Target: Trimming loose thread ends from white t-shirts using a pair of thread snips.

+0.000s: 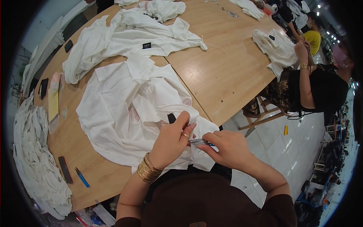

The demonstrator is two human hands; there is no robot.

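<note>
A white garment (109,102) with a black neck label (171,118) lies spread and rumpled in front of me, its near edge hanging over the table's edge. My left hand (172,138) is closed, pinching a bit of its fabric near the label. In my right hand (227,147) is a small pair of thread snips (199,142) with metal blades and a bit of blue showing. The blades point left, close to my left fingertips and the cloth. Whether they touch a thread is too small to tell.
More white garments (113,41) lie farther back, and a pile of them (36,159) sits at the left. The wooden table (211,75) also holds a blue cutting tool (81,178), a dark red-and-black bar (65,169) and phones (43,89). A co-worker (321,89) handles a white garment at the right.
</note>
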